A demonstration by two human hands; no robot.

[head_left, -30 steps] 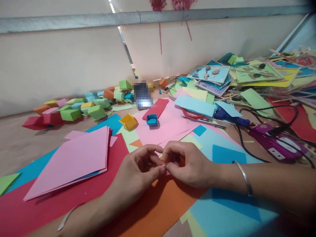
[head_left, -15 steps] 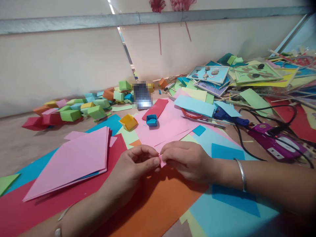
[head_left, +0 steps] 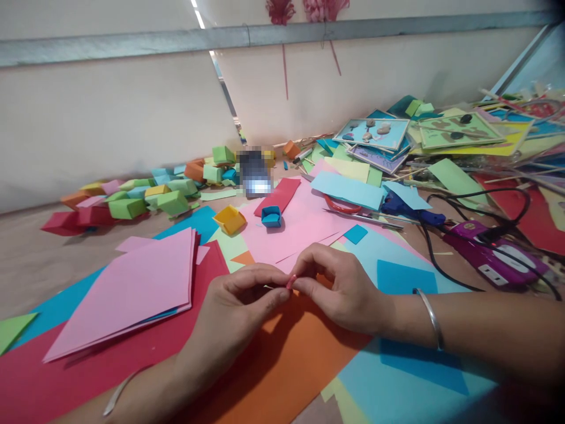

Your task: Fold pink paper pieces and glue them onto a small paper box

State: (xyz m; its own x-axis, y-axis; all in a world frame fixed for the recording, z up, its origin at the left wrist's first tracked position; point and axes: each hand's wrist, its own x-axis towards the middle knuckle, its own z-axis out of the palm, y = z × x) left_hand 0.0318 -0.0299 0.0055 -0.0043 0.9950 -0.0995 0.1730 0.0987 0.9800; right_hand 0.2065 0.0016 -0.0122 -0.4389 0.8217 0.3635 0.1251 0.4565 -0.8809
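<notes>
Between my fingertips is a small piece of pink paper [head_left: 291, 282], mostly hidden by the fingers. My left hand [head_left: 242, 312] pinches it from the left, and my right hand [head_left: 338, 288] grips its other side between thumb and forefinger. Both hands are over an orange paper sheet [head_left: 273, 365]. Beyond them stand a folded yellow paper box [head_left: 229, 220] and a smaller blue paper box [head_left: 271, 217], both with open tops. Left of my left hand lies a stack of pink paper [head_left: 128, 282] on a red sheet [head_left: 39, 383].
Several folded paper cubes [head_left: 128, 207] are heaped at the back left. Scissors with a red handle [head_left: 342, 204] lie partly under light blue paper [head_left: 348, 189]. A purple power strip [head_left: 494, 253] with black cord is at right. Framed pictures [head_left: 375, 133] are piled at the back.
My right hand has turned so its thumb now shows against the pink paper, and its fingers are more arched. Less of the paper's flat face shows. My left hand still pinches it.
</notes>
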